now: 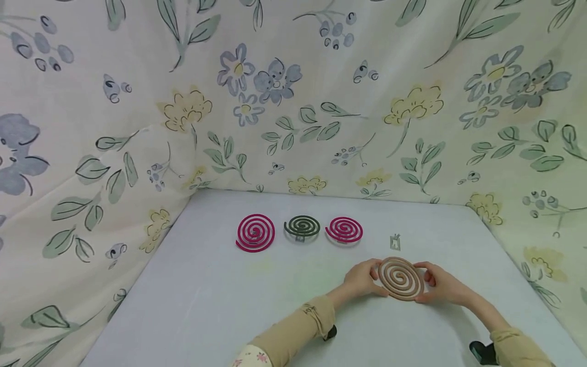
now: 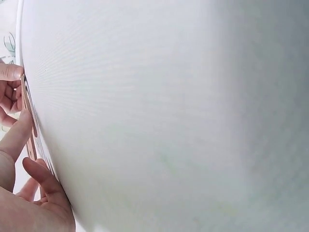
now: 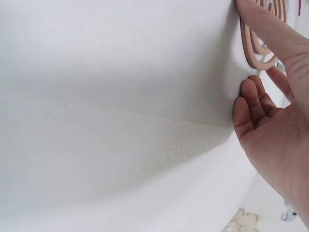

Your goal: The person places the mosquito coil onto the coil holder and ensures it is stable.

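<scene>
A tan mosquito coil (image 1: 400, 277) is tilted toward the head camera above the white table, held at its two sides. My left hand (image 1: 364, 278) pinches its left rim with thumb and fingers. On the opposite rim, my right hand (image 1: 444, 286) grips it the same way. In the right wrist view the thumb lies along the coil's edge (image 3: 247, 46) while the other fingers curl near the cloth. The left wrist view shows the coil (image 2: 30, 116) edge-on between both hands. Just behind it lies a small metal coil stand (image 1: 395, 242).
Farther back on the white table (image 1: 206, 295) are a red coil (image 1: 255, 233) at left, a dark green coil (image 1: 302, 225) on a metal stand, and another red coil (image 1: 345, 229). A floral curtain (image 1: 293, 102) rises behind and beside the table.
</scene>
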`<state>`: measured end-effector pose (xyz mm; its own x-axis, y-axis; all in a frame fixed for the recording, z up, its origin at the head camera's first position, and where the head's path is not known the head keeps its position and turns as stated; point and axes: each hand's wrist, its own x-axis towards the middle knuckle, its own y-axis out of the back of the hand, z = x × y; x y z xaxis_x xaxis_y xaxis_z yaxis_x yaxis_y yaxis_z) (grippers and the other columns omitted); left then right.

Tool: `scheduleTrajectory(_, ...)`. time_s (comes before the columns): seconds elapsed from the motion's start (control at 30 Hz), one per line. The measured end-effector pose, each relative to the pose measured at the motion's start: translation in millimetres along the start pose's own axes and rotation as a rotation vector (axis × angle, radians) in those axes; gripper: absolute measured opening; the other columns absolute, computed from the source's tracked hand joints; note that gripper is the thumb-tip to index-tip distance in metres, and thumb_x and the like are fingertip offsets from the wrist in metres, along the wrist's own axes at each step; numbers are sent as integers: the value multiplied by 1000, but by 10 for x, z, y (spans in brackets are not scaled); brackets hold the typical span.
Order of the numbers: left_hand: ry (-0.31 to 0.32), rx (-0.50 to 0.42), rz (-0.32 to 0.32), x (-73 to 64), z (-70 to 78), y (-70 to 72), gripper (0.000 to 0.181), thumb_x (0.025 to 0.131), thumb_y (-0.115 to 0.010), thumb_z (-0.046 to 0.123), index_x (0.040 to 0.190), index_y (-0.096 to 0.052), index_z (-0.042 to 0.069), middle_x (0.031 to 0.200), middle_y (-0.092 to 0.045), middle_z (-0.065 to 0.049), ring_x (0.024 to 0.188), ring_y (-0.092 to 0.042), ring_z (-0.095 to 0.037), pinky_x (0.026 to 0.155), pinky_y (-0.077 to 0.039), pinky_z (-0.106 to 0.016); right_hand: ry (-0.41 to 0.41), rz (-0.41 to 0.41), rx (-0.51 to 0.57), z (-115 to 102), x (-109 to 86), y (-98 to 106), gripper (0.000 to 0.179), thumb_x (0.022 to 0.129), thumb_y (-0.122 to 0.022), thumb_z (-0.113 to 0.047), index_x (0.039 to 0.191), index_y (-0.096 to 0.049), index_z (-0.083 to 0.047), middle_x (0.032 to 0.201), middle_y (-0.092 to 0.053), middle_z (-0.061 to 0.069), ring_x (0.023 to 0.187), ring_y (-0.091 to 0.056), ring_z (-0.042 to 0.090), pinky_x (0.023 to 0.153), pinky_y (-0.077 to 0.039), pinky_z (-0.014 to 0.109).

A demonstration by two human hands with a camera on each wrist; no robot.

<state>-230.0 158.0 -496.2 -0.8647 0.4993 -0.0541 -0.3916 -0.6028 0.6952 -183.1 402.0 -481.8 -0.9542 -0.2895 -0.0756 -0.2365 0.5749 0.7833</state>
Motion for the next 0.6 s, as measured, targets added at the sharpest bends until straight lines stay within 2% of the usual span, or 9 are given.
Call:
scheduleTrajectory(0.13,-5,-25,-8,-14,12,24,78,61,-90,22,131,-55,24,76,-55,7,62,-40,-1,55,-31,-15,-4,38,-4,-57,-22,-33,81,66,-85,-23,126,-43,10,87,-44,7,73,-37,7,60,-32,21)
scheduleTrajectory(0.23,-35,-69,-10,-19,-3,33,80,61,-90,19,132,-54,23,78,-55,6,62,-40,0,55,-31,-14,-7,75,-9,-60,-22,-65,83,63,-86,-23,125,-43,11,86,-44,6,74,-36,7,60,-32,21)
scheduleTrajectory(0.47,-103,-159,-15,-24,-62,56,78,63,-88,12,132,-53,17,82,-65,-2,59,-44,4,58,-35,-11,21,154,-39,-30,-9,-154,83,60,-88,-24,121,-45,12,89,-46,7,76,-37,4,63,-35,20)
scheduleTrajectory(0.6,-114,-197,-31,-15,-83,70,78,64,-86,8,133,-51,15,79,-68,-5,55,-48,3,58,-38,-11,43,185,-39,-43,-16,-192,82,59,-89,-22,119,-45,13,91,-48,8,78,-39,3,65,-38,21)
